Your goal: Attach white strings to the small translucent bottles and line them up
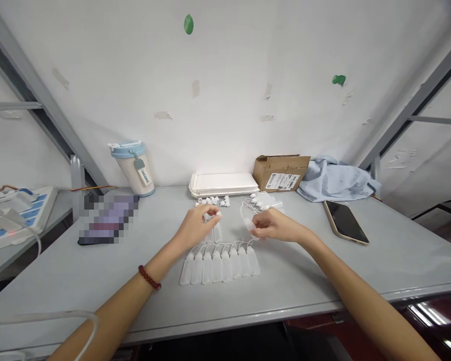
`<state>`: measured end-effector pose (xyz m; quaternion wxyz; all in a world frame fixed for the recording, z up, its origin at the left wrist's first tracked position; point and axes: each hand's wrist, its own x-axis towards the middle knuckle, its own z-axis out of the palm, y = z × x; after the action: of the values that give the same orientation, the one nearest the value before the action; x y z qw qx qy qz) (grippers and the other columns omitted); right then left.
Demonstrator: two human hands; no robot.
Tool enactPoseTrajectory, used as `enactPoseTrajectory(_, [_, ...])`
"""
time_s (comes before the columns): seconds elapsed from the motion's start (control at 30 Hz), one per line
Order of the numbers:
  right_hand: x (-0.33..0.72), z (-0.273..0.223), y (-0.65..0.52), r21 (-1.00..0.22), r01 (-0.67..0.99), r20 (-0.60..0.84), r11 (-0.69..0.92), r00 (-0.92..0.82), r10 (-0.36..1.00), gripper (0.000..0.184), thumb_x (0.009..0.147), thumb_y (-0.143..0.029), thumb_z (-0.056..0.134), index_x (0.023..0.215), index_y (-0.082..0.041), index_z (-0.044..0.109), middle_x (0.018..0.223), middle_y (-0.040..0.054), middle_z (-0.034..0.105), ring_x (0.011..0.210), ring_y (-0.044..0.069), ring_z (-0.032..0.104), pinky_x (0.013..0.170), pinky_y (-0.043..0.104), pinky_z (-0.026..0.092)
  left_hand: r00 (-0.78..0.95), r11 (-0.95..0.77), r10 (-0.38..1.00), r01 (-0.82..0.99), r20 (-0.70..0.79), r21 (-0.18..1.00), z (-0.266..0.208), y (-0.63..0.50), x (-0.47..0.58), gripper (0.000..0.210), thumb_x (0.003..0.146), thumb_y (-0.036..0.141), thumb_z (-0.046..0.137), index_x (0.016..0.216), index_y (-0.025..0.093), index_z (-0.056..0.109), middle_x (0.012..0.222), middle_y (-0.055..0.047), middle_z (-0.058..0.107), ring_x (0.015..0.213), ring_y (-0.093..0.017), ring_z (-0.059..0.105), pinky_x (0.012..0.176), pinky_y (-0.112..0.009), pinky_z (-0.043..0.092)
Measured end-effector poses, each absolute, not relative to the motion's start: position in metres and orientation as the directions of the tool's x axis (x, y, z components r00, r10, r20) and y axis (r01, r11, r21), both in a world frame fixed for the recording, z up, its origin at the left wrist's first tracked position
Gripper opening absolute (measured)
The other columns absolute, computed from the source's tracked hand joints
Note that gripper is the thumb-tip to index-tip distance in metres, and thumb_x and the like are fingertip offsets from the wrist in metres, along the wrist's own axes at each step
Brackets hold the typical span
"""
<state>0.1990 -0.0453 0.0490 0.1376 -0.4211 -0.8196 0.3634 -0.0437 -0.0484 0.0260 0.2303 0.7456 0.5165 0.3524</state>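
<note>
My left hand (195, 225) is closed in a pinch on a small white piece (219, 214), perhaps a cap. Two translucent bottles (218, 233) lie just under its fingertips. Across from it, my right hand (272, 224) pinches a translucent plastic bottle (248, 225), mostly hidden by the fingers; a thin white tube (242, 210) curves up beside it. Nearer to me, a row of several translucent bottles (225, 265) with bent thin tubes lies side by side. Small white caps (209, 200) are heaped beyond my left hand. More bottles (265, 199) lie behind my right hand.
At the back stand a white flat stack (225, 183), a cardboard box (280, 173) and a blue-and-cream tumbler (133, 168). A light blue cloth (334, 180) and a phone (346, 222) are on the right. A pixelated item (108, 220) and a power strip (30, 215) are left.
</note>
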Motion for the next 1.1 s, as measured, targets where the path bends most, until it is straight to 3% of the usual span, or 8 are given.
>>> enactPoseTrajectory(0.2, [0.189,0.040,-0.046,-0.672,0.517,0.122,0.531,-0.629,0.767,0.022,0.080,-0.028,0.053,0.063,-0.014,0.057,0.058,-0.0008,0.054,0.054,0.010,0.046,0.052,0.022,0.034,0.267,-0.332,0.938,0.492,0.224,0.805,0.037,-0.070,-0.027,0.023,0.081,0.034,0.054,0.097,0.021,0.066,0.099,-0.003,0.066,0.085,-0.018,0.058,0.072,-0.029,0.045])
enactPoseTrajectory(0.43, [0.184,0.036,-0.050,-0.712,0.459,0.108,0.531,-0.676,0.729,0.016,0.082,-0.027,0.053,0.072,-0.015,0.058,0.065,-0.0006,0.057,0.060,0.011,0.049,0.056,0.022,0.035,0.330,-0.272,0.933,0.391,0.142,0.880,0.035,-0.069,-0.027,0.030,0.083,0.039,0.053,0.102,0.020,0.066,0.103,-0.005,0.066,0.080,-0.017,0.057,0.072,-0.030,0.045])
enactPoseTrajectory(0.63, [0.181,0.036,-0.052,-0.756,0.431,0.082,0.493,-0.685,0.724,0.036,0.089,-0.040,0.045,0.063,-0.016,0.047,0.061,-0.0026,0.045,0.057,0.010,0.040,0.055,0.024,0.031,0.376,-0.297,0.916,0.403,0.139,0.866,0.040,-0.071,-0.030,0.027,0.081,0.038,0.056,0.099,0.021,0.067,0.099,-0.004,0.066,0.076,-0.016,0.056,0.072,-0.030,0.045])
enactPoseTrajectory(0.87, [0.182,0.045,-0.055,-0.847,0.381,0.021,0.371,-0.674,0.739,0.038,0.090,-0.047,0.043,0.069,-0.016,0.050,0.061,-0.0028,0.043,0.059,0.011,0.042,0.059,0.025,0.033,0.405,-0.302,0.904,0.376,0.137,0.876,0.042,-0.072,-0.029,0.025,0.081,0.037,0.054,0.092,0.020,0.068,0.089,-0.004,0.068,0.079,-0.017,0.058,0.071,-0.029,0.046])
enactPoseTrajectory(1.1, [0.179,0.035,-0.055,-0.875,0.337,0.081,0.348,-0.607,0.790,0.034,0.092,-0.046,0.041,0.094,-0.016,0.056,0.063,-0.0032,0.042,0.057,0.010,0.038,0.055,0.024,0.031,0.359,-0.259,0.925,0.346,0.128,0.902,0.039,-0.072,-0.024,0.023,0.081,0.036,0.055,0.082,0.018,0.069,0.086,-0.003,0.069,0.080,-0.018,0.060,0.073,-0.029,0.046])
